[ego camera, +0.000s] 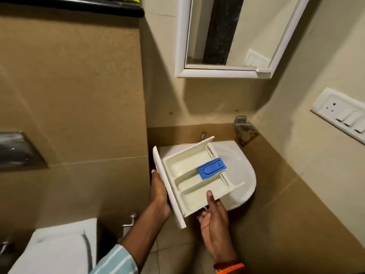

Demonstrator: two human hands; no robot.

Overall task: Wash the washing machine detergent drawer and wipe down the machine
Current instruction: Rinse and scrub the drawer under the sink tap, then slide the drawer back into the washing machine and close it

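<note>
Both hands are on the detergent drawer (pixel 194 179), which hangs in the air over the near-left part of the white basin (pixel 240 175), open side up and tilted a little. The left hand (pixel 159 193) takes it from behind the white front panel (pixel 167 186): palm and fingers lie against the panel's outer face, one fingertip peeks over the top edge, and the grip there holds the panel, though how far the fingers curl is hidden behind it. The right hand (pixel 214 220) takes the near side wall: thumb pressed upright on the wall's inner edge, the other fingers tucked beneath the drawer's base, so this grip pinches the drawer between thumb and fingers. The drawer runs away from both grips, up and to the right, its far end reaching over the basin's bowl. Inside are cream compartments, and a blue insert (pixel 212 168) sits in the middle channel toward the far end, well apart from either hand. A tap (pixel 204 135) pokes up just behind the drawer's far corner. Above hangs a white-framed mirror (pixel 229 36); a switch panel (pixel 340 115) is on the right wall, a metal holder (pixel 245 129) in the corner, and a toilet (pixel 57 248) at bottom left. A striped sleeve (pixel 116 262) covers the left forearm, and an orange band (pixel 230 266) circles the right wrist.
</note>
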